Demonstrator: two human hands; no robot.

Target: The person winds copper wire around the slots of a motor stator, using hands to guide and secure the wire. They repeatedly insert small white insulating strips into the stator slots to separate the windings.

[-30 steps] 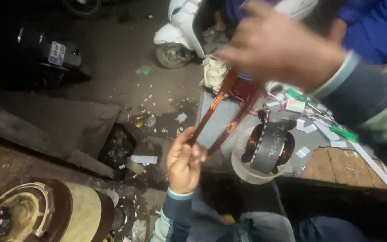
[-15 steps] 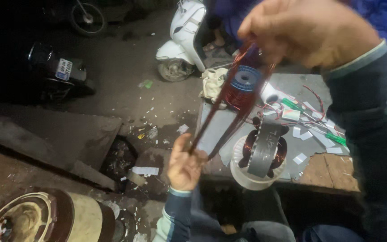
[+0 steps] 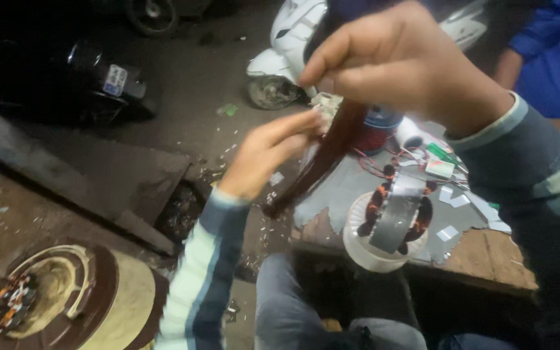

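Raised since before, left hand [image 3: 264, 159] joins right hand [image 3: 403, 61], both hands pinching the copper coil [image 3: 322, 162] above the stator [image 3: 393, 217].

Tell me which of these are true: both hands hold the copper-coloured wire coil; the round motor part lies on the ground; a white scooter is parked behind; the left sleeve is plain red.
1. Both hands, left hand and right hand, hold the long copper-coloured wire coil: true.
2. The round grey-and-copper motor stator lies on the ground: false, it rests on a white ring on the worn bench.
3. A white scooter stands behind: true.
4. The left sleeve is plain red: false, it is striped pale green and blue.
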